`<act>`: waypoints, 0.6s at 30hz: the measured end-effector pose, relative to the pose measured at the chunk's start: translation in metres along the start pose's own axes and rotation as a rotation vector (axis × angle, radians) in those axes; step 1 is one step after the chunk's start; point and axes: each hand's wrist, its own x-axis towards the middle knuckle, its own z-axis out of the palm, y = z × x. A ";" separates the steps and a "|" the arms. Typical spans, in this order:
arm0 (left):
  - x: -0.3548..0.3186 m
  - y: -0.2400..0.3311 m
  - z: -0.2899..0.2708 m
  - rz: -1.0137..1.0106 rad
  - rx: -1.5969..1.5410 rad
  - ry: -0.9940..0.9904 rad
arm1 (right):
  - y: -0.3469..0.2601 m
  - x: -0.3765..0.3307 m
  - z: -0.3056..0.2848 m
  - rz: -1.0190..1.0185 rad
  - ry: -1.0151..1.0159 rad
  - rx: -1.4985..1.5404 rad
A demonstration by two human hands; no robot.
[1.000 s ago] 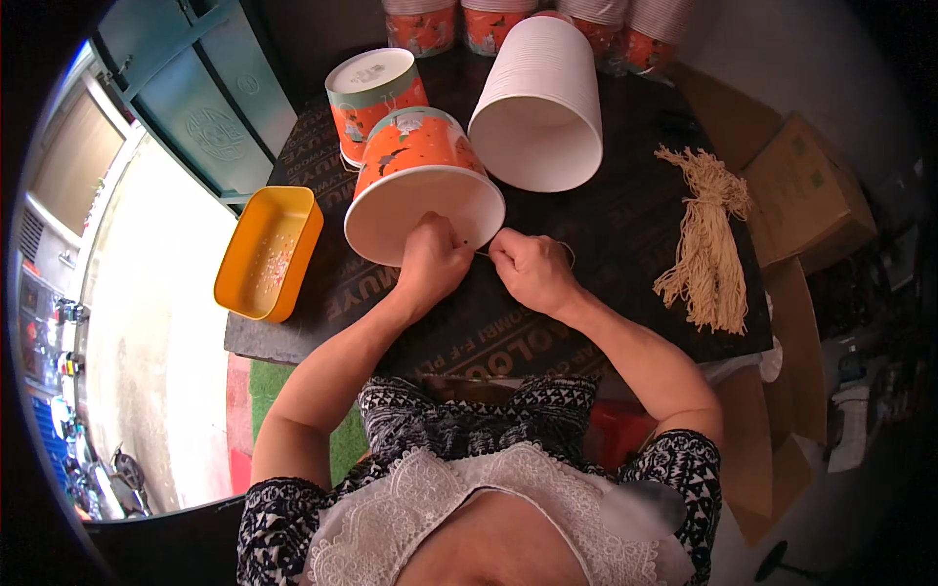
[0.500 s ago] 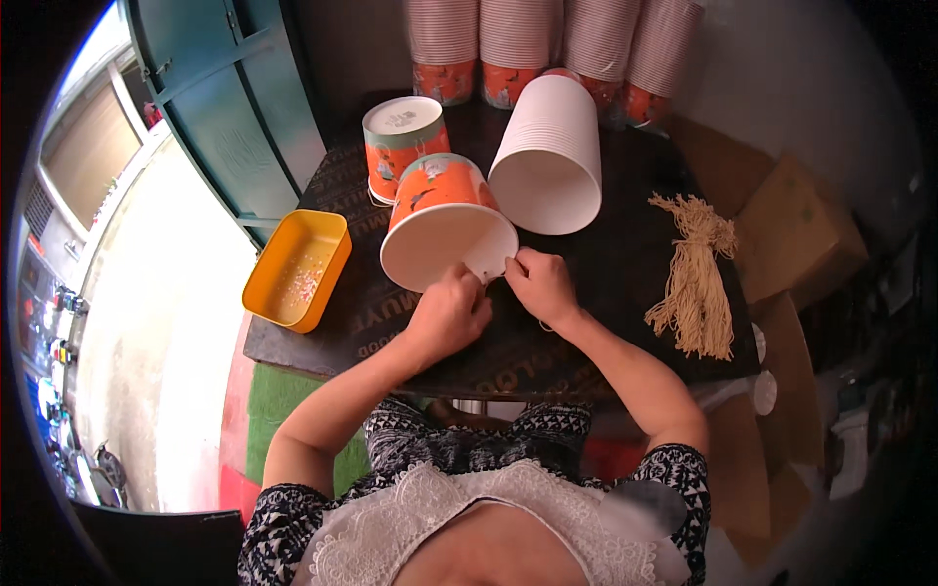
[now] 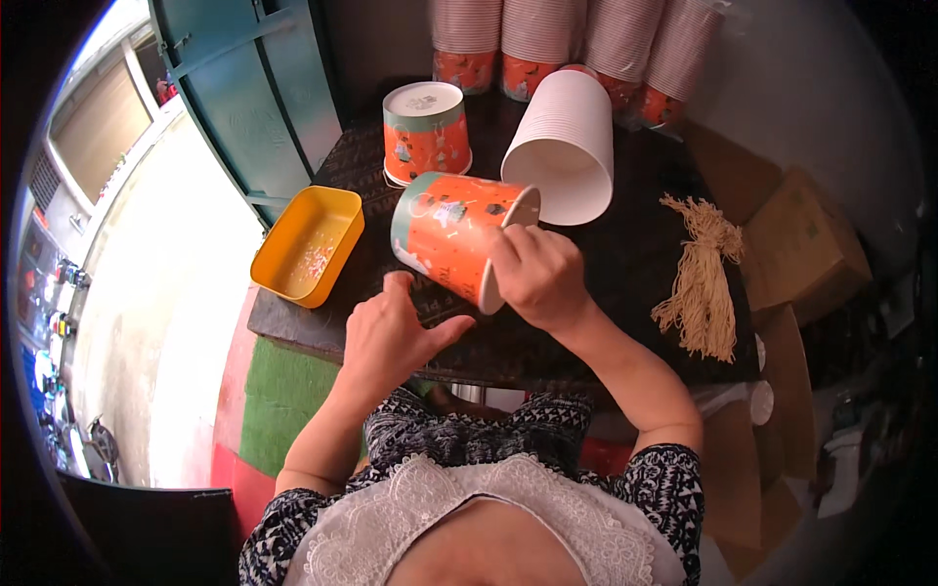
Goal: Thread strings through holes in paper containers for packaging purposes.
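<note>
An orange printed paper bucket (image 3: 450, 230) with a green band at its base lies on its side in the air over the table, its white rim to the right. My right hand (image 3: 539, 272) is closed on that rim. Below and left of the bucket, my left hand (image 3: 389, 337) is open, thumb spread from the fingers, holding nothing. Behind, a matching bucket (image 3: 427, 146) stands upside down, a thin cord by its rim. To its right lies a nested stack of white buckets (image 3: 567, 137), mouth toward me.
A yellow tray (image 3: 347, 234) with small pale and reddish bits stands at the table's left. At right lies a tied bundle of beige cords (image 3: 705, 283). Several wrapped bucket stacks (image 3: 542, 34) line the back of the dark table (image 3: 645, 322). Cardboard boxes (image 3: 806, 239) are beyond its right side.
The bucket has turned so its mouth, earlier toward me, now points right. My left hand has let go of the rim, moved left and opened; the right still grips the rim.
</note>
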 end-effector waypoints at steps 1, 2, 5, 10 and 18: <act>0.000 -0.002 0.006 0.008 0.049 -0.078 | -0.004 -0.001 0.003 0.000 0.015 0.016; -0.001 -0.003 0.010 0.018 0.097 -0.156 | -0.007 0.000 0.003 0.007 0.012 0.029; -0.006 0.002 0.026 0.020 0.098 -0.159 | -0.023 0.004 0.001 -0.012 0.003 0.109; 0.003 -0.038 0.074 -0.085 -0.114 -0.008 | -0.050 -0.002 0.010 -0.086 -0.033 0.313; 0.007 -0.029 0.048 -0.517 -1.096 -0.141 | -0.041 -0.041 -0.025 0.199 -0.082 0.517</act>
